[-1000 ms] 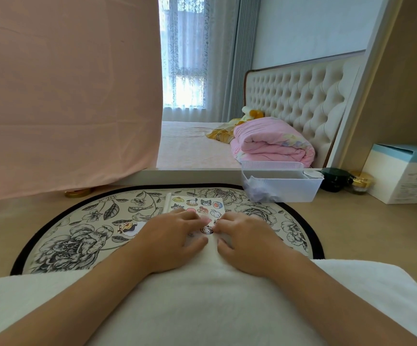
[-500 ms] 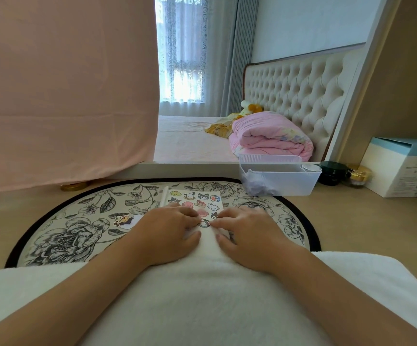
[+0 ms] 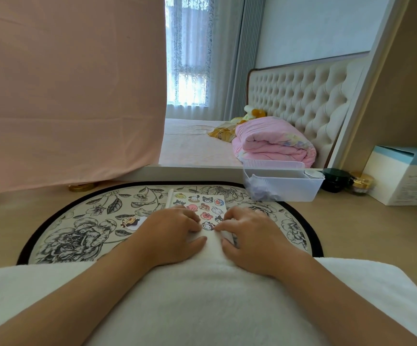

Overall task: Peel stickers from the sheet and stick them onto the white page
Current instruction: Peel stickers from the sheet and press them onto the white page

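Note:
A sticker sheet (image 3: 198, 203) with several cartoon stickers lies on a floral mat (image 3: 82, 231), long side running away from me. My left hand (image 3: 170, 236) holds the sheet's near left part, fingers curled on top and thumb below. My right hand (image 3: 250, 236) pinches the near right edge, its index fingertip at a round sticker (image 3: 208, 226) in the sheet's near row. One peeled sticker (image 3: 129, 222) sits on a white piece to the left of my left hand. Both hands hide the sheet's near end.
A white towel (image 3: 202, 295) covers my lap at the desk's near edge. Behind the mat stand a clear plastic bin (image 3: 284, 186), dark and gold jars (image 3: 337, 181), and a white-blue box (image 3: 402, 181). A pink cloth (image 3: 65, 91) hangs at the left over a mirror.
My head has tilted, shifting the view a little. Both hands stay at the sheet's near end, fingertips working close together at the same sticker.

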A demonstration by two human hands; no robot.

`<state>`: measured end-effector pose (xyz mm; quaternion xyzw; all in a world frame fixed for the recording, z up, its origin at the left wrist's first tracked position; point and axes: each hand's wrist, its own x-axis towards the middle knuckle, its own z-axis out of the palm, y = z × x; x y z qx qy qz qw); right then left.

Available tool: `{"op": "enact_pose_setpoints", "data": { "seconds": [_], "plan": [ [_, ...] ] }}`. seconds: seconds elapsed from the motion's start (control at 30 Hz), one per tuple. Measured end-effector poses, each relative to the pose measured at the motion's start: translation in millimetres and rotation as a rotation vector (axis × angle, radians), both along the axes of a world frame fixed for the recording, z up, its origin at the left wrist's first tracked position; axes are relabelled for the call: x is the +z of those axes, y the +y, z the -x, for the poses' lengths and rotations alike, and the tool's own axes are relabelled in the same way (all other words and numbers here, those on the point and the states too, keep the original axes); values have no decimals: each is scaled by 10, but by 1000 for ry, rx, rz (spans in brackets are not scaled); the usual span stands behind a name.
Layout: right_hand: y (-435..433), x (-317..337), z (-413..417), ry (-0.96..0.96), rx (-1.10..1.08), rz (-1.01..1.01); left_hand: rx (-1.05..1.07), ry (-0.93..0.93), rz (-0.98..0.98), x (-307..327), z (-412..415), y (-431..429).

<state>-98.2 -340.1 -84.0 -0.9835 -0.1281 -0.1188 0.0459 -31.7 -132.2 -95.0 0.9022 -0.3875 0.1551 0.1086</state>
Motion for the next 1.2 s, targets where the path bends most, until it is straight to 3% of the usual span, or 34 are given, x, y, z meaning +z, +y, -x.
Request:
{"op": "enact_pose_setpoints", "data": {
  "seconds": [0.17, 0.37, 0.5, 0.67, 0.9, 1.07, 1.2],
  "plan": [
    [209, 79, -97, -45, 5, -69, 114, -9, 115, 110, -64, 103],
    [720, 170, -397, 16, 102, -112, 250, 111, 201, 154, -303, 659],
    [1067, 171, -621, 38, 143, -92, 336, 142, 165, -25, -362, 1052],
    [1356, 135, -813, 7, 184, 102, 310, 185, 212, -84, -394, 1266],
    [1416, 62, -942, 48, 144, 89, 261, 184, 84, -127, -487, 1294],
    [1385, 16, -926, 58, 103, -4, 257, 244, 189, -97, -511, 1294],
    [1352, 2, -903, 56, 85, -108, 289, 372, 394, -68, -464, 1276]
  ]
}}
